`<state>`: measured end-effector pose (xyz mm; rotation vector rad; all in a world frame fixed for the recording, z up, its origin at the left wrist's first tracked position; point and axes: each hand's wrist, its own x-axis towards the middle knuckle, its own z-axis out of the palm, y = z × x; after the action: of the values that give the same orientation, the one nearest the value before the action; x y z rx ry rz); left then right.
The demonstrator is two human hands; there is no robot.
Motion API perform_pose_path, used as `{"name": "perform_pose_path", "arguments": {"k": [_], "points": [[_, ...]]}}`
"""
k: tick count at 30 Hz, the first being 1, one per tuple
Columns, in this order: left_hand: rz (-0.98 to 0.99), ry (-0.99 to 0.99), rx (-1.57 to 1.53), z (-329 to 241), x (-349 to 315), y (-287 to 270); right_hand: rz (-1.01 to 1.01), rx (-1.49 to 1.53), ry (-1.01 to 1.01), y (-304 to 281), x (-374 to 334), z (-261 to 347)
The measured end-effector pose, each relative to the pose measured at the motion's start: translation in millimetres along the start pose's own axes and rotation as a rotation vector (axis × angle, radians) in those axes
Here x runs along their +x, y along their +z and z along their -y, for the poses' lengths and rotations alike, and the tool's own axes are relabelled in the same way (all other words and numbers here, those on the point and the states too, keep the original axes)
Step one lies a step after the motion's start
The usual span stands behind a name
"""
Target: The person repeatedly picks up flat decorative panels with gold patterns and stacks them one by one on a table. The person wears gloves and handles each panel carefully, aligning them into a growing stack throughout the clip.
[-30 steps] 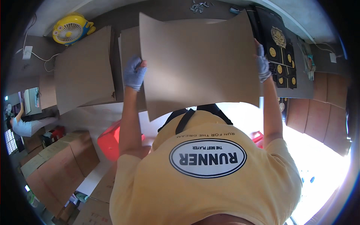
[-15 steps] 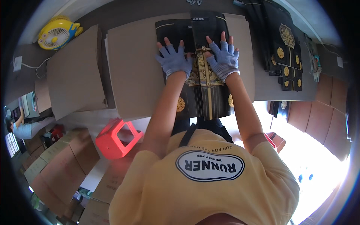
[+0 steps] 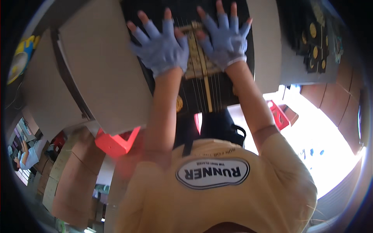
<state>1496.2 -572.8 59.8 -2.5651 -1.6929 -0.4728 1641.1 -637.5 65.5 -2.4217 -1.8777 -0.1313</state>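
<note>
A black folded cardboard piece with gold print (image 3: 190, 91) lies in front of me on a large grey-brown cardboard sheet (image 3: 101, 66). My left hand (image 3: 161, 48), in a blue fingerless glove, rests flat on its left half with the fingers spread. On the right half lies my right hand (image 3: 228, 42), gloved alike, fingers also apart. Between the two hands runs a pale gold band (image 3: 203, 70) with an ornate pattern. My palms cover part of the print, and the piece's far edge is cut off by the picture's top.
More black-and-gold pieces (image 3: 316, 46) lie stacked at the table's right. Another cardboard sheet (image 3: 40, 77) and a yellow-blue fan (image 3: 19, 60) are at left. Red plastic stools (image 3: 116, 143) stand below, with cartons (image 3: 75, 178) on both sides. Another person (image 3: 29, 155) works at far left.
The view has tilted and come nearer, so my hands look larger and higher up. Both stay spread on the black piece, whose halves seem closer together at the gold band.
</note>
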Motion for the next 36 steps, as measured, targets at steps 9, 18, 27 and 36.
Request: {"name": "perform_pose_path", "arguments": {"k": [9,18,27,36], "points": [[-0.028,0.066,0.16,-9,3,-2,-0.05,0.029,-0.027,-6,2,-2],[0.003,0.047,0.212,-9,3,-5,-0.102,0.041,-0.052,-7,0,1],[0.233,0.267,-0.269,-14,-112,-28,-0.054,0.027,-0.027,8,0,9],[0.236,0.307,-0.203,-13,-114,-35,-0.113,0.014,-0.226,30,171,-93]]}}
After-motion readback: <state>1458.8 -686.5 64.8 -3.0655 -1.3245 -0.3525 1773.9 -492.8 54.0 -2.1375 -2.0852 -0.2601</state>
